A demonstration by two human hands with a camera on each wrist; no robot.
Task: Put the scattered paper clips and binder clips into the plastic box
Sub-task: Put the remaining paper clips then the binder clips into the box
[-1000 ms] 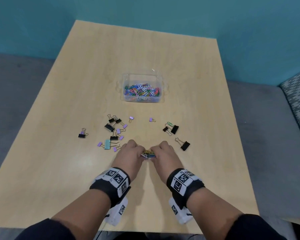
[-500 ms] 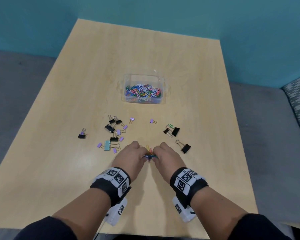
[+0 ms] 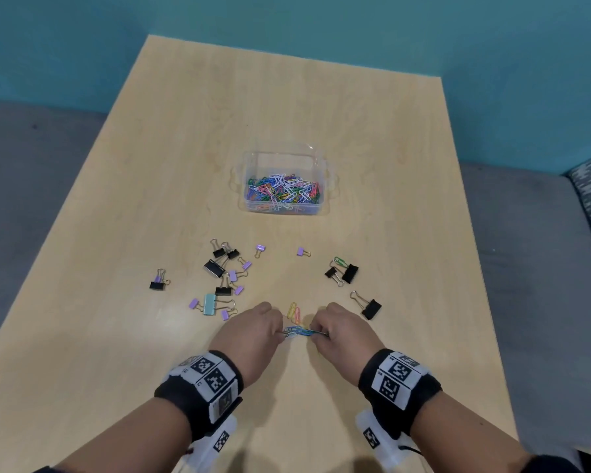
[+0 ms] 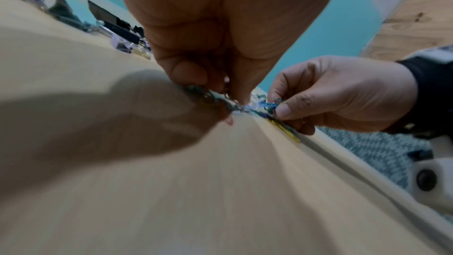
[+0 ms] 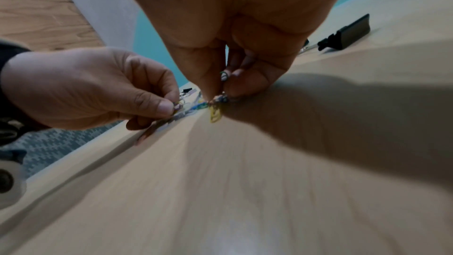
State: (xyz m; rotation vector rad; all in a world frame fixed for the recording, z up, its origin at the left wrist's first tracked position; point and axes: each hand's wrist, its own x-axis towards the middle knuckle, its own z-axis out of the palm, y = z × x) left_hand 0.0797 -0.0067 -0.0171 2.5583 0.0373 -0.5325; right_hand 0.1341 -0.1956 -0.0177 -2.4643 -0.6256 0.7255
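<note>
- Head view, grip: left hand (image 3: 253, 331) and right hand (image 3: 338, 332) each pinch one end of a small tangle of paper clips (image 3: 299, 331), fingers curled, knuckles up, low over the table (image 3: 389, 370).
- Two loose clips (image 3: 294, 312), yellow and orange, lie just beyond the tangle, between the hands and apart from it.
- Box (image 3: 251, 158) sits well ahead at mid-table, already holding a bed of coloured clips. Binder clips (image 3: 219, 268) are scattered between hands and box: a cluster to the left, three black ones to the right.
- Left wrist view: thumb and fingertips (image 4: 188, 71) close tight on the clips at the table surface; the right hand (image 4: 343, 94) opposite nips a blue clip. Picture is blurred, so no count of what is held.
- Right wrist view: right fingertips (image 5: 245, 80) are bunched on the tangle with a yellow clip hanging below; left hand (image 5: 85, 84) pinches its end with thumb and forefinger. One black binder clip (image 5: 348, 33) lies beyond.
- Judgement: gather the bunch into one hand before lifting; held at both ends, it may shed clips from the middle.
- Sweep in the two loose clips first, then carry low to the box and release inside the rim.
</note>
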